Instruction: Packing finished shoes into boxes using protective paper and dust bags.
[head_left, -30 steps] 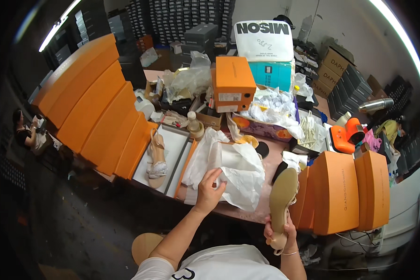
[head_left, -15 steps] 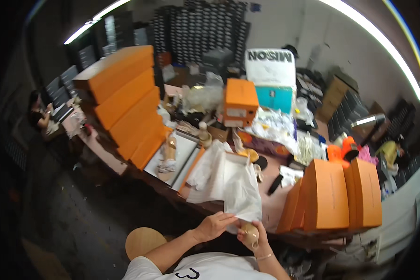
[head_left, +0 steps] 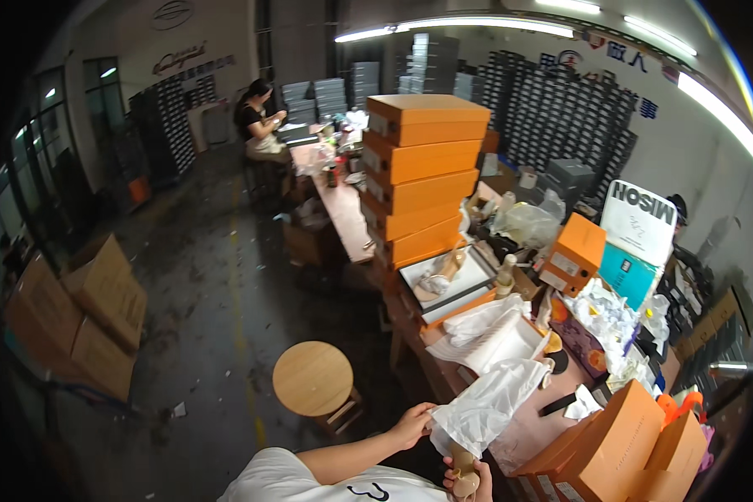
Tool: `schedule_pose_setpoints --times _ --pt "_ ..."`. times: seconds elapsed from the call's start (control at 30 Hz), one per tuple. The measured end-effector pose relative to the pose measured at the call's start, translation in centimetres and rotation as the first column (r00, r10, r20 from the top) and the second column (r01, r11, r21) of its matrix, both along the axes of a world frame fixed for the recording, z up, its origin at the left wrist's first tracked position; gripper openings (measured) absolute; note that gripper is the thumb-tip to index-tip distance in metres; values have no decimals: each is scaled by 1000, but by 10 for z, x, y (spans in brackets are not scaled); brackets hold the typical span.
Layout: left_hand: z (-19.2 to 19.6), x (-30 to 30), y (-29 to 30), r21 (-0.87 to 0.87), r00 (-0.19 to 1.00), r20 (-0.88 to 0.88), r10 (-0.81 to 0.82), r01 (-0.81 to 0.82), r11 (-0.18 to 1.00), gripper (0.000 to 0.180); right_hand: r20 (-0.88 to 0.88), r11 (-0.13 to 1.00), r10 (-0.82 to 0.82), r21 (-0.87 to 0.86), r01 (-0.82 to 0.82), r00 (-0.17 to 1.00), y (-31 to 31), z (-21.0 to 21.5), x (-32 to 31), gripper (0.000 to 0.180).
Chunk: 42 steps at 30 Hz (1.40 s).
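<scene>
My left hand [head_left: 413, 427] is closed, its fingers pinching the near edge of a thin white wrapper [head_left: 489, 402]. The wrapper is crumpled and half see-through, and spreads out toward the table; whether it is a bag or a sheet I cannot tell. Just right of it, at the lower edge of the view, my right hand [head_left: 482, 483] grips a beige shoe [head_left: 463, 463]. A thin strap loop shows at the shoe's near end, while its far end goes under or into the wrapper. Beyond, a strappy beige sandal [head_left: 446, 273] lies in an open shoebox [head_left: 475, 289].
Tall orange boxes [head_left: 424, 176] are stacked on the table's far left; more orange boxes [head_left: 619, 439] stand at the right. White paper [head_left: 485, 328] lies between. A round wooden stool [head_left: 313, 378] stands on the floor at left. Another person [head_left: 261, 125] sits at a far table.
The view has swung left, so the stool and floor show more. Both hands keep hold of the wrapper and shoe; the wrapper is lifted and spread wider over the shoe's far end.
</scene>
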State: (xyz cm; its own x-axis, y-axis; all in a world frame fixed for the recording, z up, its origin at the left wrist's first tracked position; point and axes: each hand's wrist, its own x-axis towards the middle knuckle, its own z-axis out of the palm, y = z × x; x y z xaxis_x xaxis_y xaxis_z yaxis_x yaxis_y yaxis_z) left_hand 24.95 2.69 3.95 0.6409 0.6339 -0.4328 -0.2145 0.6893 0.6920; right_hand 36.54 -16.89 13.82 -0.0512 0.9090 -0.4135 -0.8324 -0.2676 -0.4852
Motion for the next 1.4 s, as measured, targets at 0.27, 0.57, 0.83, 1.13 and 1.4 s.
schedule_pose_setpoints --times 0.27,0.57,0.83,1.13,1.4 --pt "62 17 -18 736 974 -225 -9 176 654 26 -115 995 91 -16 -94 989 -18 -12 0 63" --pt "105 46 15 753 977 -173 -124 213 623 20 -440 959 -206 85 269 874 30 -19 30 65" --pt "132 88 75 818 940 -265 -216 338 466 25 -579 901 -72 310 302 812 60 -3 42 69" --pt "174 94 154 927 845 -248 -474 349 137 34 -231 867 -481 13 497 846 160 42 36 59" --pt "174 96 160 990 663 141 -736 -81 116 51 -59 461 -880 139 876 472 236 10 52 40"
